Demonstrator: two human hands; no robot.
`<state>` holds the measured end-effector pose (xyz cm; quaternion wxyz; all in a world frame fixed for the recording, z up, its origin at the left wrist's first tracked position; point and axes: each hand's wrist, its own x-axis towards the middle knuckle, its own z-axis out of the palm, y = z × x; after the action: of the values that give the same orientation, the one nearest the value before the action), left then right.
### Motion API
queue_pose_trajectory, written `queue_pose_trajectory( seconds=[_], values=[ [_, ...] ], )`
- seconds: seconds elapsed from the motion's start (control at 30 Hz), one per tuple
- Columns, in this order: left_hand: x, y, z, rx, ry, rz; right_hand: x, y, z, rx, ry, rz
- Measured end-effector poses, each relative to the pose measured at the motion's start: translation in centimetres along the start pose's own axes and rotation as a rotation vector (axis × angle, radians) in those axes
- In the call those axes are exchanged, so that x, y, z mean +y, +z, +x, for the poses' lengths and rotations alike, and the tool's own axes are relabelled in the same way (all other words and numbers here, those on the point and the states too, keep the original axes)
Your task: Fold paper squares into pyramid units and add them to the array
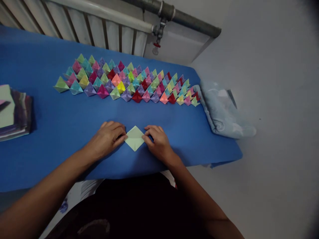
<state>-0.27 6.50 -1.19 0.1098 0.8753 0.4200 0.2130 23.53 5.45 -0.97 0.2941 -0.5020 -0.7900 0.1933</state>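
Note:
A pale green folded paper (135, 138) lies diamond-shaped over the blue tablecloth, with one corner toward me and a short crease or slit at that lower corner. My left hand (107, 137) pinches its left corner between thumb and fingers. At the right corner, my right hand (157, 142) grips the paper the same way. Beyond both hands stand rows of small folded paper boats (115, 93) in green, pink, purple, red, yellow and blue.
A stack of coloured paper sheets (15, 114) sits at the left edge. On the right end of the blue-covered table (62, 142) lies a folded light blue cloth (219, 113). A radiator (97, 30) and a pipe with a red-handled valve (157, 44) run behind the table.

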Motion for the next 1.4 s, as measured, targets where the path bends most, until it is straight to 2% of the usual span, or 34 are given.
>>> queue_pose_trajectory(
  seconds=[0.33,0.57,0.67,0.73,0.87,1.0,1.17,1.27,1.33,1.4],
  values=[
    [0.2,0.1,0.3,0.011,-0.060,-0.050,-0.2,0.4,0.1,0.046,0.018,-0.029],
    [0.2,0.3,0.2,0.010,-0.068,-0.002,-0.4,0.4,0.3,0.035,0.069,-0.028],
    [0.5,0.7,0.0,0.087,0.004,0.064,-0.5,0.4,0.4,0.036,0.087,-0.020],
    [0.9,1.0,0.0,0.137,0.116,0.128,-0.6,0.3,0.5,0.026,0.092,-0.021],
    [1.5,1.4,0.2,0.131,0.319,0.189,-0.9,0.1,0.6,-0.021,0.121,-0.037],
    [1.4,1.0,-0.1,0.134,0.353,0.235,-0.9,-0.4,0.5,-0.060,0.181,-0.098],
    [0.9,0.5,-1.5,0.152,0.314,0.276,-0.5,-1.0,0.0,-0.081,0.226,-0.146],
    [1.0,0.5,-2.0,0.151,0.285,0.279,-0.8,-1.0,-0.2,-0.053,0.173,-0.192],
    [1.1,0.5,-2.1,0.142,0.273,0.284,-1.3,-0.9,-0.4,-0.057,0.062,-0.242],
    [1.3,0.3,-2.0,0.123,0.264,0.286,-1.9,-0.7,-0.4,-0.129,-0.072,-0.269]
  ],
)
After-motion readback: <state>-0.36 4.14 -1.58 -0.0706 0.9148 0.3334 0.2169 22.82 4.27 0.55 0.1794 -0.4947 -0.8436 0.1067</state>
